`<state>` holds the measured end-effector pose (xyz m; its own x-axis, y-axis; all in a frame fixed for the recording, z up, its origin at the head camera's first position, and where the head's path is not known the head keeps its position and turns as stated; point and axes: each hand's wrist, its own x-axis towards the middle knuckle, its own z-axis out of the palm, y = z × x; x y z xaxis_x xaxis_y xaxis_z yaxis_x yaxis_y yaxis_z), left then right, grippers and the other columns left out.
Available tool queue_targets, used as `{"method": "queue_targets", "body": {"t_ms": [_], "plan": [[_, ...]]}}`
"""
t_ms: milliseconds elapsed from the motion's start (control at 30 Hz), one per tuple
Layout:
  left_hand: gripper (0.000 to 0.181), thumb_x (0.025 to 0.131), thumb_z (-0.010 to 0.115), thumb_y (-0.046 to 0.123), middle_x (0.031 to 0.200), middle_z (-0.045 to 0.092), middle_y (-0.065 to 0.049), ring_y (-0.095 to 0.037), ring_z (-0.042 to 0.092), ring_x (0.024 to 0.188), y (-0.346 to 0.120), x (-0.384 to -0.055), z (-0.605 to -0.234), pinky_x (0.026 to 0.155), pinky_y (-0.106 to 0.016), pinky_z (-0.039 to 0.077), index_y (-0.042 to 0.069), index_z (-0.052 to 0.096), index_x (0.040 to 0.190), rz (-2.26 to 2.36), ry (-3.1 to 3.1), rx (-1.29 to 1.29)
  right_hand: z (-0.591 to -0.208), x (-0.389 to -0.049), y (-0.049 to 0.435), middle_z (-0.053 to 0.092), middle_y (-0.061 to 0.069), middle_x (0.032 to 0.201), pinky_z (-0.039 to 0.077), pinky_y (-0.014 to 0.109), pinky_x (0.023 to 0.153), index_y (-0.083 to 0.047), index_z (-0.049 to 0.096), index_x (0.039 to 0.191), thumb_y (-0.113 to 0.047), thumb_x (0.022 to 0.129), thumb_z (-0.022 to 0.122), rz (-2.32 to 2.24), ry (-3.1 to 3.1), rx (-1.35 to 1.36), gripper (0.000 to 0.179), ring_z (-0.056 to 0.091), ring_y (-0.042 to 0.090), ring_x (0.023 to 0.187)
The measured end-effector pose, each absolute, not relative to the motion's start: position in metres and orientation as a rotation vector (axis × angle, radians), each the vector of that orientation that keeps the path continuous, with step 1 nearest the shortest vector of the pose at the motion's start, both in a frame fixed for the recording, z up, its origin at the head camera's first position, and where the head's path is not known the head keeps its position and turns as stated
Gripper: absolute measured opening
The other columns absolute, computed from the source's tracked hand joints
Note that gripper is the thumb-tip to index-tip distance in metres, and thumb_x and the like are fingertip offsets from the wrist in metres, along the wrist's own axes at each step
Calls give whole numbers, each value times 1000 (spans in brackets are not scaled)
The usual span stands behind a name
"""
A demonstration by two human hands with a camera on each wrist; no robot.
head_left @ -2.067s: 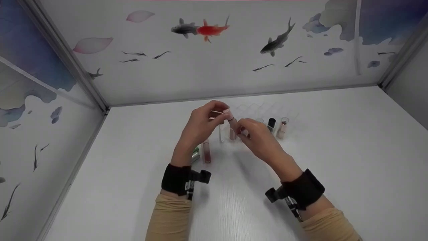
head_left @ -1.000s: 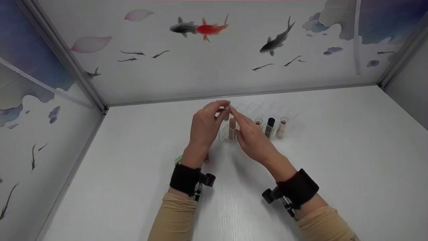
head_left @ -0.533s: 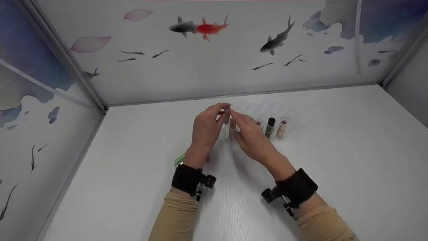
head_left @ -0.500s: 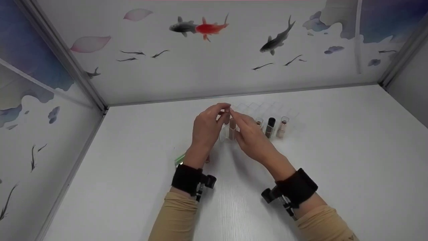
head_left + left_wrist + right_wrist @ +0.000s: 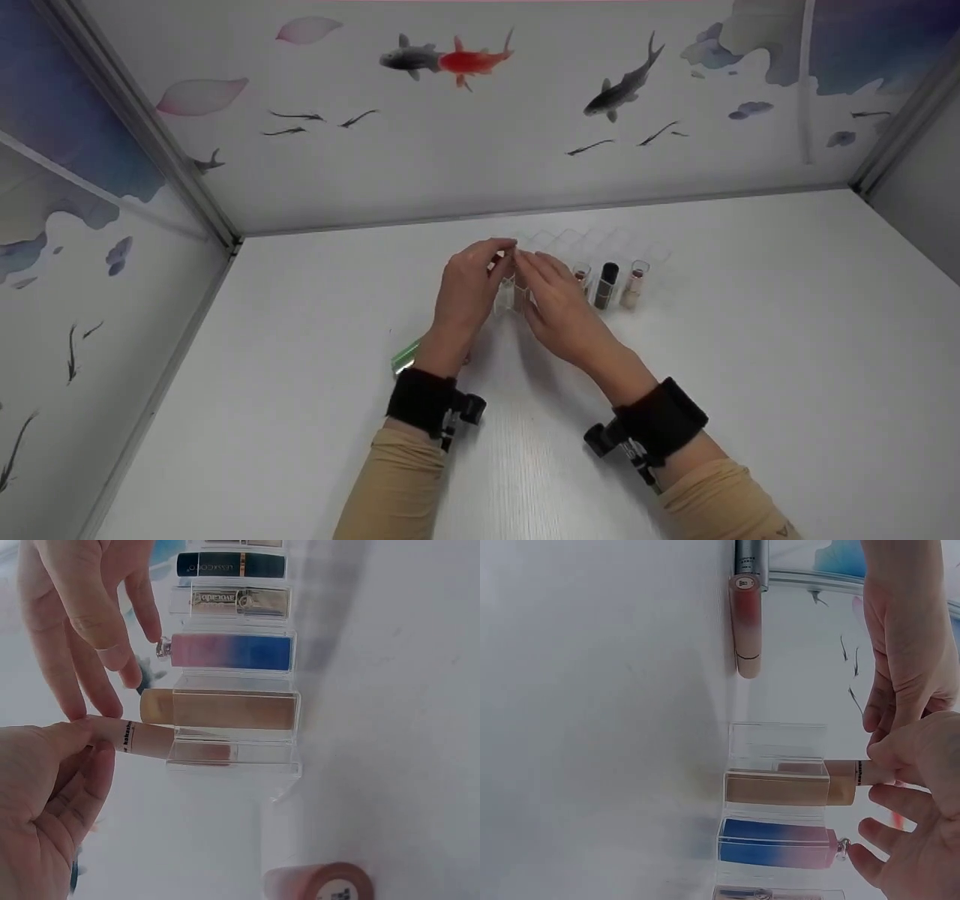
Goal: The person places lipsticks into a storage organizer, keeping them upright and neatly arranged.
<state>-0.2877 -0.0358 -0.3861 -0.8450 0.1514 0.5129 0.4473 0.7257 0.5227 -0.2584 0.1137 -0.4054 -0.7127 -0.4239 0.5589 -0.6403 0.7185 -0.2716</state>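
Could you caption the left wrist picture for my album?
Left fingers pinch a pale tube, its lower end showing through a clear organizer, near a tan tube.

We look forward and down from above in the head view, farther off, over worktop (image 5: pixel 750 337) to wall (image 5: pixel 480 157). Wrist views: close in, turned sideways opposite ways, sharing the clear rack (image 5: pixel 780 741).

Dim light, soft shadows on table (image 5: pixel 765 360), 2 hazy wrist views.
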Motion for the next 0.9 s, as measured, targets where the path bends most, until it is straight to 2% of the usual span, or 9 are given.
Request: {"method": "queue_targets", "body": {"t_ms": [267, 567, 900], "plan": [[25, 91, 61, 21, 107, 71, 1, -7, 65, 89, -36, -288, -391, 73, -18, 53, 15, 67, 114, -909, -2542, -414, -408, -254, 109, 45, 11, 143, 30, 61, 103, -3, 39, 142, -9, 90, 58, 525, -2587, 701, 56, 32, 35, 135], [25, 92, 60, 20, 110, 70, -2, -10, 67, 92, -36, -288, -392, 78, -20, 54, 13, 66, 115, -897, -2593, -409, -410, -257, 105, 47, 10, 142, 28, 55, 98, -3, 42, 140, -12, 87, 62, 452, -2610, 666, 57, 32, 33, 134], [25, 91, 61, 17, 112, 69, -2, -11, 67, 95, -37, -289, -392, 80, -21, 54, 12, 66, 115, -878, -2651, -413, -411, -259, 105, 47, 11, 141, 30, 56, 98, -3, 44, 139, -14, 88, 62, 408, -2626, 675, 55, 33, 35, 134]]}}
